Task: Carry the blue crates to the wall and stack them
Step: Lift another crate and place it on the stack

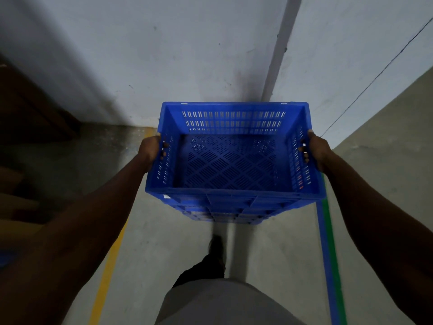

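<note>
An empty blue crate (230,160) with slotted walls and a perforated floor hangs in front of me above the concrete floor, level and open side up. My left hand (151,148) grips its left wall, fingertips poking through the handle slot. My right hand (316,150) grips the right wall the same way. The grey wall (187,55) rises just beyond the crate's far rim.
A yellow floor line (110,261) runs on the left, blue and green lines (328,242) on the right. Dark brown objects (30,113) stand at the left against the wall. A vertical strip (278,55) runs up the wall. My leg and shoe (215,249) show below the crate.
</note>
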